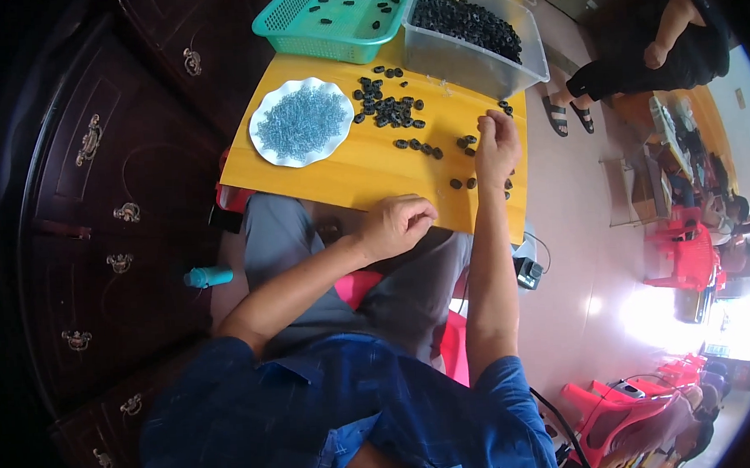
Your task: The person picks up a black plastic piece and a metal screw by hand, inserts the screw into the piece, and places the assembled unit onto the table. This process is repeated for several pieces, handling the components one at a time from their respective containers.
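Note:
Small black oval parts (393,113) lie on a yellow board (306,185), heaped in the middle, with a few loose ones (418,146) nearer me. My left hand (398,225) is curled closed at the board's front edge; whatever may be in its fingers is hidden. Over the right side of the board, my right hand (498,147) has its fingers bent together among several black parts (471,183). I cannot make out anything between those fingertips. On the left, a white scalloped plate (290,156) bears a pile of small clear bluish pieces (303,120).
A green basket (333,48) with some black parts stands at the far left of the board. Beside it, a clear plastic bin (468,67) is full of them. Dark drawers (105,195) rise to my left. Another person (656,63) stands at far right, near red chairs (685,254).

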`<state>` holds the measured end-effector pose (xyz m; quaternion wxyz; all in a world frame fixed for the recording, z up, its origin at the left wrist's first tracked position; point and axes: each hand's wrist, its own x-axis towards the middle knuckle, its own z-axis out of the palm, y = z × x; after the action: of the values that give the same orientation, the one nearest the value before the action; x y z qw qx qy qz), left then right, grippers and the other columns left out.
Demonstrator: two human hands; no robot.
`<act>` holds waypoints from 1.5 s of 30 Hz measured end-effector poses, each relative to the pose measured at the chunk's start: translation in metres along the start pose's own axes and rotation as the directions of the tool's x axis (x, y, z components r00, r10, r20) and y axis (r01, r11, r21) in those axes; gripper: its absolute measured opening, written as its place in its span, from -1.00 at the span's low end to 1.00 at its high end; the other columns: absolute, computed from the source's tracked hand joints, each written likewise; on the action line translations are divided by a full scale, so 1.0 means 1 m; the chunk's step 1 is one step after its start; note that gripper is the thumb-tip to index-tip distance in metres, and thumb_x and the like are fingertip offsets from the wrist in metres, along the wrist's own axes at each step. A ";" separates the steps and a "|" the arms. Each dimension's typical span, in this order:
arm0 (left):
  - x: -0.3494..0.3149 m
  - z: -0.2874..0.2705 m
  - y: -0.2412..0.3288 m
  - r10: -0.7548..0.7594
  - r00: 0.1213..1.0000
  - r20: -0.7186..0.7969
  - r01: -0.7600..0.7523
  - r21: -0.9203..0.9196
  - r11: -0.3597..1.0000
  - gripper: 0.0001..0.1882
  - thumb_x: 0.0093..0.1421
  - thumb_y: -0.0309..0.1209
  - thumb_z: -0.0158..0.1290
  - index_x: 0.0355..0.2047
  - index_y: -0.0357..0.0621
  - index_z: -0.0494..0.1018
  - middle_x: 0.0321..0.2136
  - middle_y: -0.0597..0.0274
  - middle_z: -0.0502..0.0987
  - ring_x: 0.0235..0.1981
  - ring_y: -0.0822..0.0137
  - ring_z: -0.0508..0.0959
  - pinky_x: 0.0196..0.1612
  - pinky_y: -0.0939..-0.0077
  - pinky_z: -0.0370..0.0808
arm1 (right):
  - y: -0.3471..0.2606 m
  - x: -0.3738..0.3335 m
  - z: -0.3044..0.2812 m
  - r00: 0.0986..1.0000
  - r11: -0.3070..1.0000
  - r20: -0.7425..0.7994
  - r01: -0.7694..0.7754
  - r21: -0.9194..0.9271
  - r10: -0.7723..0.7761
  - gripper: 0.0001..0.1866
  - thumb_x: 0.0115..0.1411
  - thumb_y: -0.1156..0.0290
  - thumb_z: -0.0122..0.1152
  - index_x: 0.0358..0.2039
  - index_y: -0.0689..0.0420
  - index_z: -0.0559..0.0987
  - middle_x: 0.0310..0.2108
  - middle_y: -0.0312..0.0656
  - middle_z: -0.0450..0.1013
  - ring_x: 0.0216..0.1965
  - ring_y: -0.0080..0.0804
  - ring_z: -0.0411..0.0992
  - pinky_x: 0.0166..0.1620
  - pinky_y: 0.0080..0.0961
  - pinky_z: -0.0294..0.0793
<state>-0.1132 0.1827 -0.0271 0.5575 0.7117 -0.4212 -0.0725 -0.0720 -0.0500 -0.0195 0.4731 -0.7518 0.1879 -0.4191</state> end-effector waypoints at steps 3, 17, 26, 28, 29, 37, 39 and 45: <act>-0.002 -0.001 -0.006 -0.049 0.999 -0.001 0.049 -0.066 0.997 -0.94 0.16 -0.54 0.10 -0.36 -0.27 0.53 -0.51 0.17 0.59 -0.49 0.36 0.60 -0.40 0.50 0.49 | -0.004 0.030 0.023 0.992 0.914 0.122 0.078 -0.399 -0.032 -0.84 0.17 0.30 0.24 -0.30 0.07 0.66 -0.43 -0.14 0.60 -0.38 -0.23 0.59 -0.24 -0.37 0.54; 0.008 0.010 -0.010 0.030 0.998 -0.059 -0.029 0.011 1.000 -0.98 0.11 -0.54 0.10 -0.44 -0.21 0.48 -0.48 0.04 0.54 -0.41 0.00 0.58 -0.35 0.20 0.51 | 0.008 0.080 0.102 0.953 0.605 0.238 0.079 -0.793 0.189 -0.65 0.05 -0.04 0.29 -0.32 -0.07 0.73 -0.35 -0.12 0.62 -0.26 -0.11 0.59 -0.16 -0.26 0.57; 0.038 0.013 -0.030 0.089 0.989 -0.115 -0.078 0.095 0.992 -0.99 0.09 -0.57 0.04 -0.46 -0.22 0.44 -0.47 0.03 0.50 -0.36 -0.02 0.53 -0.27 0.18 0.47 | 0.012 0.071 0.102 0.944 0.687 0.285 0.097 -0.720 0.166 -0.74 0.04 0.09 0.29 -0.31 -0.09 0.72 -0.34 -0.15 0.63 -0.24 -0.13 0.59 -0.15 -0.26 0.57; 0.034 0.010 -0.028 0.098 0.990 -0.105 -0.091 0.073 0.993 -0.99 0.10 -0.57 0.05 -0.45 -0.21 0.43 -0.47 0.05 0.50 -0.35 0.00 0.52 -0.24 0.19 0.46 | 0.010 0.069 0.101 0.932 0.708 0.311 0.093 -0.700 0.185 -0.75 0.04 0.12 0.28 -0.32 -0.07 0.72 -0.35 -0.15 0.62 -0.24 -0.12 0.59 -0.15 -0.26 0.57; 0.033 0.008 -0.027 0.110 0.989 -0.096 -0.105 0.054 0.993 -0.98 0.10 -0.57 0.05 -0.45 -0.20 0.43 -0.46 0.06 0.50 -0.33 0.02 0.51 -0.22 0.21 0.45 | 0.010 0.068 0.101 0.932 0.708 0.312 0.093 -0.700 0.187 -0.75 0.04 0.12 0.28 -0.32 -0.07 0.72 -0.35 -0.15 0.62 -0.24 -0.12 0.59 -0.15 -0.26 0.57; 0.035 0.003 -0.019 0.099 0.991 -0.085 -0.092 0.085 0.992 -1.00 0.10 -0.53 0.06 -0.44 -0.17 0.46 -0.46 0.14 0.52 -0.34 0.08 0.54 -0.25 0.25 0.48 | 0.023 0.074 0.103 0.935 0.618 0.313 0.147 -0.772 0.168 -0.69 0.12 0.03 0.24 -0.26 -0.07 0.70 -0.34 -0.13 0.62 -0.24 -0.09 0.59 -0.17 -0.23 0.56; 0.035 0.003 -0.020 0.112 0.990 -0.090 -0.103 0.094 0.990 -1.00 0.11 -0.53 0.06 -0.45 -0.17 0.46 -0.46 0.14 0.52 -0.34 0.09 0.54 -0.25 0.26 0.49 | 0.022 0.073 0.104 0.930 0.605 0.328 0.169 -0.778 0.163 -0.72 0.14 0.08 0.21 -0.25 -0.05 0.68 -0.31 -0.10 0.61 -0.22 -0.07 0.57 -0.14 -0.21 0.55; 0.032 0.006 -0.025 0.138 0.984 -0.117 -0.127 0.097 0.987 -0.99 0.11 -0.52 0.06 -0.44 -0.16 0.47 -0.46 0.14 0.52 -0.36 0.08 0.54 -0.25 0.25 0.48 | 0.016 0.073 0.096 0.914 0.621 0.377 0.211 -0.755 0.148 -0.73 0.15 0.13 0.18 -0.22 -0.06 0.67 -0.22 -0.06 0.59 -0.17 -0.04 0.56 -0.11 -0.19 0.53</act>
<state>-0.0832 0.1569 -0.0384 0.5537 0.7094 -0.4351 0.0277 0.0494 -0.0542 -0.0198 0.1190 -0.9544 0.2357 -0.1392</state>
